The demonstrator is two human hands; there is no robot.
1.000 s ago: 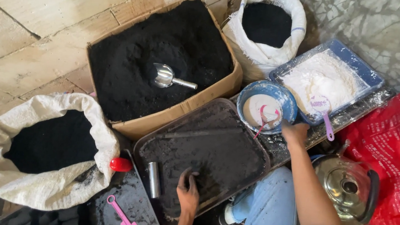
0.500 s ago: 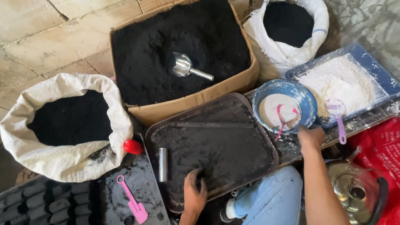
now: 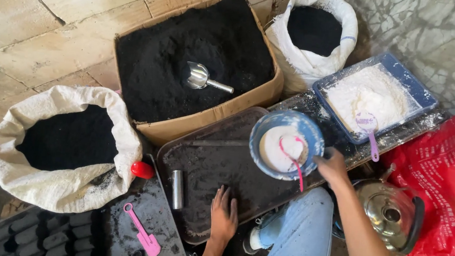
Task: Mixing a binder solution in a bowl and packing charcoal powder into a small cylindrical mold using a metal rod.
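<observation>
My right hand (image 3: 332,167) grips the rim of a blue bowl (image 3: 286,144) holding white paste and a pink spoon (image 3: 294,164). The bowl hangs over the right end of a dark metal tray (image 3: 223,169) smeared with black powder. My left hand (image 3: 223,214) rests flat, fingers spread, on the tray's near edge. A small metal cylinder (image 3: 177,189) lies at the tray's left side, and a thin metal rod (image 3: 219,143) lies across its far part.
A cardboard box of black powder (image 3: 195,58) holds a metal scoop (image 3: 204,78). White sacks of black powder stand at left (image 3: 64,145) and back (image 3: 314,33). A blue tray of white powder (image 3: 372,94), a kettle (image 3: 389,213), a red bag (image 3: 447,182), a black mould tray (image 3: 39,232) and a pink spatula (image 3: 142,231) surround me.
My right hand has drawn the blue bowl leftward and nearer, from beside the white powder tray onto the dark tray's right end. My left hand stays on the tray.
</observation>
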